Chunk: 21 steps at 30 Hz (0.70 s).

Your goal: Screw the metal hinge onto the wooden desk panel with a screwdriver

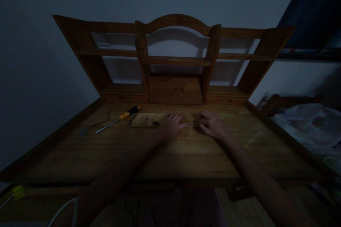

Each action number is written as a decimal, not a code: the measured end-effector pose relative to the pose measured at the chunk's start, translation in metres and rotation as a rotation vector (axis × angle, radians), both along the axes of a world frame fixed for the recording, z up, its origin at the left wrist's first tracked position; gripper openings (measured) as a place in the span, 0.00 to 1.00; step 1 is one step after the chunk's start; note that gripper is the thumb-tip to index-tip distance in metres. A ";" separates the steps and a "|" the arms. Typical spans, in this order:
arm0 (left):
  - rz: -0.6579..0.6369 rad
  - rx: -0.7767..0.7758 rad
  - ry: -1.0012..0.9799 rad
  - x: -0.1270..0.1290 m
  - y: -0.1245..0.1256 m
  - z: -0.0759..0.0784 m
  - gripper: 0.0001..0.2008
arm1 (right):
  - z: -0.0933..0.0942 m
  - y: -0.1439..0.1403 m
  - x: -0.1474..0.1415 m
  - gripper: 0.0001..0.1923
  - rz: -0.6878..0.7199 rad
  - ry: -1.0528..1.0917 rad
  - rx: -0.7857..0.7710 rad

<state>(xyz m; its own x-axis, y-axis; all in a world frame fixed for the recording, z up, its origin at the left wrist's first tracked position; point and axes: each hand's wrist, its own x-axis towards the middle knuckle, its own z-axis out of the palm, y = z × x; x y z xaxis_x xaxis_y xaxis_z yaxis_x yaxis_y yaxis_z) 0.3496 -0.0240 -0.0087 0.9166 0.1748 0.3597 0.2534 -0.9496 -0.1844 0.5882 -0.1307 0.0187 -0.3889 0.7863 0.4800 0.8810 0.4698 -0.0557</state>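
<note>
A thin, flat wooden board (pixel 145 119) with dark stains lies lengthwise on the desk in front of me. My left hand (pixel 173 125) rests over its middle, fingers bent toward the far edge and thumb near the close edge. A short gap to the right, my right hand (pixel 211 124) is curled in the same way at the darker stretch of the board, fingertips partly hidden. Left of the board lies a screwdriver (pixel 124 115) with a black and yellow handle. Beyond it are thin metal tools (pixel 86 129), too dim to name exactly.
The wooden desk (pixel 170 163) has a raised rim at both sides. At its back stands a shelf unit (pixel 177 60) with drawers and a central panel. White plastic bags (pixel 309 124) lie off the right side. A yellow object (pixel 18 192) with a white cable is at lower left.
</note>
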 end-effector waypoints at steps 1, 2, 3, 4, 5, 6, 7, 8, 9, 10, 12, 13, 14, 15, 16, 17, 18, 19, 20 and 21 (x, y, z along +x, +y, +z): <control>0.002 0.003 0.002 0.000 0.000 0.000 0.19 | 0.000 0.000 0.000 0.10 -0.003 -0.003 -0.002; 0.007 0.006 0.001 0.000 0.000 0.000 0.19 | 0.001 -0.001 -0.001 0.10 -0.004 -0.009 -0.006; 0.013 0.009 0.000 0.000 0.000 0.000 0.19 | 0.001 -0.001 -0.001 0.10 -0.004 -0.016 -0.010; 0.017 0.011 -0.002 0.001 0.000 0.000 0.19 | 0.001 -0.001 -0.002 0.10 -0.006 -0.022 -0.012; 0.017 0.011 -0.004 0.001 0.000 0.000 0.19 | 0.002 -0.001 -0.003 0.10 -0.010 -0.030 -0.011; 0.015 0.008 -0.005 0.001 0.000 0.000 0.19 | 0.002 -0.001 -0.003 0.10 -0.015 -0.038 -0.010; 0.010 0.003 -0.005 0.000 0.000 0.000 0.19 | 0.002 -0.001 -0.004 0.11 -0.021 -0.046 -0.006; 0.003 -0.002 -0.004 0.000 0.000 0.000 0.19 | 0.002 -0.001 -0.004 0.11 -0.024 -0.054 -0.005; 0.000 -0.005 -0.005 0.000 -0.001 0.001 0.18 | 0.002 -0.001 -0.005 0.11 -0.026 -0.062 -0.004; -0.001 -0.008 -0.008 -0.001 -0.001 0.001 0.18 | 0.002 -0.001 -0.005 0.11 -0.025 -0.070 -0.004; -0.001 -0.004 -0.012 -0.001 -0.002 0.002 0.18 | 0.003 -0.001 -0.005 0.11 -0.019 -0.083 -0.007; -0.001 0.003 -0.011 -0.001 -0.002 0.003 0.18 | 0.003 -0.002 -0.005 0.11 -0.018 -0.088 -0.010; -0.004 0.013 -0.008 -0.001 -0.002 0.003 0.18 | 0.003 -0.002 -0.004 0.10 -0.019 -0.090 -0.012; -0.009 0.025 -0.002 -0.001 -0.002 0.004 0.18 | 0.003 -0.002 -0.004 0.11 -0.021 -0.092 -0.012; -0.016 0.036 0.002 -0.001 -0.002 0.004 0.18 | 0.004 -0.002 -0.005 0.11 -0.021 -0.093 -0.013; -0.023 0.047 0.003 -0.001 -0.002 0.004 0.18 | 0.004 -0.003 -0.005 0.11 -0.019 -0.095 -0.013; -0.031 0.056 0.003 -0.001 -0.001 0.004 0.18 | 0.004 -0.003 -0.005 0.10 -0.016 -0.097 -0.015; -0.041 0.063 0.001 0.000 0.000 0.003 0.18 | 0.004 -0.003 -0.006 0.10 -0.011 -0.098 -0.018; -0.052 0.071 -0.001 0.000 0.000 0.003 0.18 | 0.005 -0.003 -0.006 0.10 -0.005 -0.098 -0.023; -0.061 0.078 -0.003 0.000 0.000 0.002 0.18 | 0.005 -0.004 -0.007 0.10 0.002 -0.097 -0.029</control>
<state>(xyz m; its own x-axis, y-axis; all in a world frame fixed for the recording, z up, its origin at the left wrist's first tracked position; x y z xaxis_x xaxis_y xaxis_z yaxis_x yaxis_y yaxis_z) 0.3500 -0.0236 -0.0065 0.9234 0.0896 0.3732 0.1959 -0.9462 -0.2575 0.5817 -0.1342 0.0237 -0.4336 0.7985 0.4175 0.8822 0.4706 0.0160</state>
